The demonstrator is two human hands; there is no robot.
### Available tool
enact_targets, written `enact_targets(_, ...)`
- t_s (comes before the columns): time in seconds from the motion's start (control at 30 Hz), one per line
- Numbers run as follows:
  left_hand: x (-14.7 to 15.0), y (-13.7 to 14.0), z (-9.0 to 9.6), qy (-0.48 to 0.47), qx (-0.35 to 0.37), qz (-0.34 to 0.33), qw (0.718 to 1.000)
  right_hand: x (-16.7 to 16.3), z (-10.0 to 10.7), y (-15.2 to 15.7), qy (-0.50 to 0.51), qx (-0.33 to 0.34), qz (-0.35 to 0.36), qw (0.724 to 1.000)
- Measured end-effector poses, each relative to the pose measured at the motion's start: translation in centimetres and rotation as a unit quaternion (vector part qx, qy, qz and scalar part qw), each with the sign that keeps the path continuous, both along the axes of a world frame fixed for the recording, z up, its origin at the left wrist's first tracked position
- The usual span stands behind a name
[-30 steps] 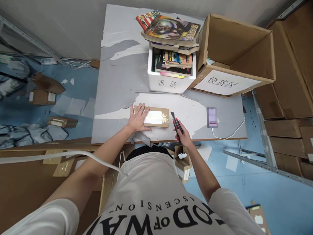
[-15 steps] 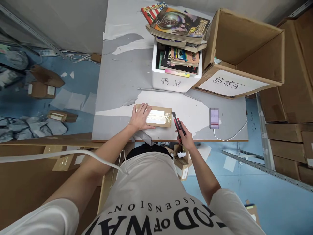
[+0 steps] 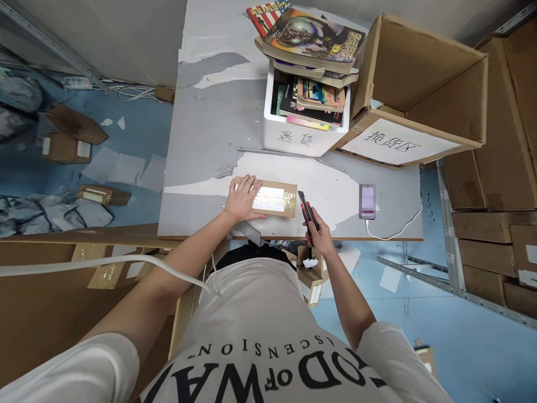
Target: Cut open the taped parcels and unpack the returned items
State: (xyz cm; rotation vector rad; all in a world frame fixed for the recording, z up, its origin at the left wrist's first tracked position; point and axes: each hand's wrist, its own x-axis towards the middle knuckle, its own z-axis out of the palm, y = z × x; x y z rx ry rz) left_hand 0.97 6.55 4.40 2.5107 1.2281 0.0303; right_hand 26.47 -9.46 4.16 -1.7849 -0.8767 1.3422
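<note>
A small cardboard box (image 3: pixel 289 200), taped and with a white label, lies flat on the table. My left hand (image 3: pixel 243 200) grips its left end from above, the thumb along the near edge and the fingers across the top. In my right hand (image 3: pixel 319 232) is a black and red utility knife (image 3: pixel 308 214), my fingers wrapped round its handle. Its blade end points away from me, just right of the box and apart from it. A grey strip of plastic (image 3: pixel 248 230) lies by my left wrist at the table edge.
A white bin (image 3: pixel 293 140) piled with books stands at the back, beside a large open carton (image 3: pixel 423 134). A phone (image 3: pixel 368 201) on a white cable lies to the right. Stacked cartons (image 3: pixel 482 226) line the right; a white cable (image 3: pixel 138 260) crosses my left arm.
The view has shifted slightly. My left hand stays on the box, and the knife remains in my right hand at the box's right end, with its blade slightly farther from the box.
</note>
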Motion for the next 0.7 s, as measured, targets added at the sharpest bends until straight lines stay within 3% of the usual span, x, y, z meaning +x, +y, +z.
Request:
enact_targets(0.23,-0.1,-0.1,-0.1,-0.003,0.003,0.0,1.0,0.1,0.5,0.1,0.01,0.0,0.018,1.0)
enact_targets(0.5,-0.2,-0.4,-0.4,0.005,-0.002,-0.009,1.0,2.3,1.8,0.1,-0.063,-0.043,0.112,0.991)
enact_targets(0.7,-0.2,-0.5,-0.2,0.02,-0.019,-0.003,1.0,2.2,2.1,-1.1,-0.076,-0.024,0.136,0.988)
